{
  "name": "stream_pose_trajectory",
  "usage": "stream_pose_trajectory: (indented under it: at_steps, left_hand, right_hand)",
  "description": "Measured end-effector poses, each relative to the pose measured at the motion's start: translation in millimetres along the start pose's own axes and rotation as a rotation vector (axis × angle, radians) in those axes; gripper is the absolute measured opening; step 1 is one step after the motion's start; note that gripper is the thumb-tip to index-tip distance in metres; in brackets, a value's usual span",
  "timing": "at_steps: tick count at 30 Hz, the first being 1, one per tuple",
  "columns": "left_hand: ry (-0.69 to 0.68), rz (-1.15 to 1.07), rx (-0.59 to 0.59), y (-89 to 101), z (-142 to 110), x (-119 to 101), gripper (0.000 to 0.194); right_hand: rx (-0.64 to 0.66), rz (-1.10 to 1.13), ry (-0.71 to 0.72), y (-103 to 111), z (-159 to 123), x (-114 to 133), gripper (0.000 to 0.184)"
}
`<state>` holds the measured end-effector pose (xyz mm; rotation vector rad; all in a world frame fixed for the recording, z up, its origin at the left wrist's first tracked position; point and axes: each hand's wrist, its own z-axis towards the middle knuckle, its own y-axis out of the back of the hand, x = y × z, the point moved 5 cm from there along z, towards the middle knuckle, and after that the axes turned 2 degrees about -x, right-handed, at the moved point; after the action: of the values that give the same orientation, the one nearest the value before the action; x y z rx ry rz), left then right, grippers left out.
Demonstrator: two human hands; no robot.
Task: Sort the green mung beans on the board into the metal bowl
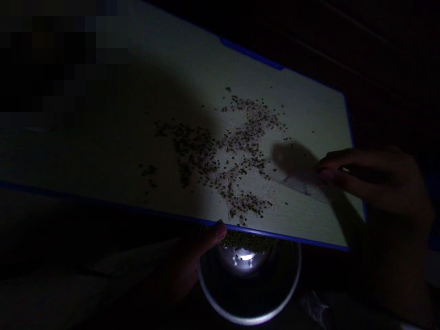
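Small green beans [194, 151], which look like mung beans, lie scattered over a pale board with a blue edge [302, 105]. Below its near edge is a shiny metal bowl [249, 319] with more green beans [249, 240] inside. My left hand [192, 256] grips the bowl's left side, its thumb against the board's blue edge and its other fingers hidden in the dark. Over the board's right end, my right hand [374, 176] is closed in a pinch. A faint, see-through strip [299, 184] lies by its fingertips; whether they hold it is unclear.
The scene is very dark, with light falling on the middle of the board. A crumpled clear plastic piece [314, 308] lies right of the bowl. A blue handle-like strip [250, 52] runs along the board's far edge. The upper left corner is blurred into blocks.
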<state>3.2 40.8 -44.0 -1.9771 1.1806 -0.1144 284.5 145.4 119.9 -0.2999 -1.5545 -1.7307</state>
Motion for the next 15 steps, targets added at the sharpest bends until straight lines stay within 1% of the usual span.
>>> stream_pose_trajectory:
  at_steps: [2,3,5,7,9,11,13,15]
  left_hand:
    - [0.085,-0.050,-0.079,7.6,1.0,5.1,0.057]
    - [0.115,-0.065,-0.094,10.2,1.5,6.8,0.058]
    - [0.140,-0.097,-0.073,12.3,2.2,8.2,0.054]
    - [0.175,-0.153,0.015,10.5,1.9,9.1,0.044]
    - [0.233,-0.198,0.105,8.5,0.6,10.2,0.031]
    - [0.187,-0.184,0.083,13.9,1.5,6.8,0.026]
    - [0.152,-0.137,-0.007,24.8,3.7,4.5,0.029]
    - [0.181,-0.088,-0.097,36.7,5.7,5.7,0.034]
  right_hand:
    - [-0.251,0.006,-0.127,10.6,-8.7,-3.9,0.005]
    - [-0.377,0.008,-0.183,14.8,-15.5,-3.1,0.004]
    - [-0.525,-0.028,-0.286,16.3,-31.6,2.0,0.006]
    - [-0.529,-0.020,-0.378,8.9,-48.7,5.6,0.018]
    - [-0.485,0.010,-0.428,-2.2,-65.5,5.7,0.019]
    - [-0.479,-0.005,-0.459,-11.7,-80.5,2.1,0.016]
    - [-0.440,-0.059,-0.476,-21.3,-89.8,-2.4,0.017]
    - [-0.373,-0.119,-0.473,-29.9,-93.4,-5.1,0.018]
